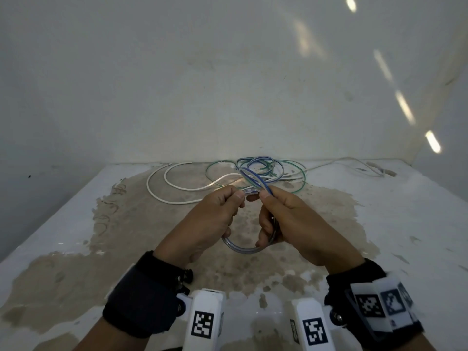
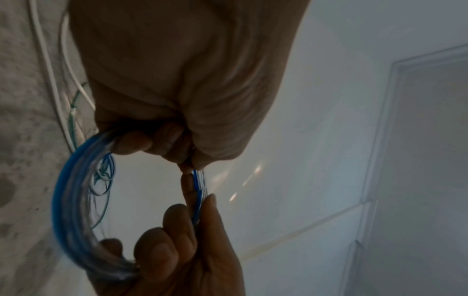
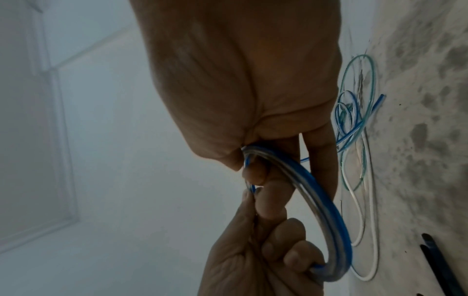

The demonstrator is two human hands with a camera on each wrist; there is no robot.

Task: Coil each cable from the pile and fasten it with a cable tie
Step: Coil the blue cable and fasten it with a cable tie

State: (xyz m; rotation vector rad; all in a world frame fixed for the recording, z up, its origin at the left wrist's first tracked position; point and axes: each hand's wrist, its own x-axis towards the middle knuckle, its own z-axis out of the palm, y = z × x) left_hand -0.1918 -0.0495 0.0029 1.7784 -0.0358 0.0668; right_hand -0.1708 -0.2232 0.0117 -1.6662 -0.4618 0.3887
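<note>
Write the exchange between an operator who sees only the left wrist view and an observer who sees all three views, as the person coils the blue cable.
Operator: I see both hands on the coil. Is any blue cable left uncoiled?
Observer: Yes. In the head view the left hand and right hand grip the blue coil, and a loose blue strand arcs from the right hand's pinch back to the pile at the far edge of the table.
Operator: Is there anything nearby to fasten it with?
Observer: Possibly. The right wrist view shows two dark thin strips lying on the table. I cannot tell whether they are cable ties.
</note>
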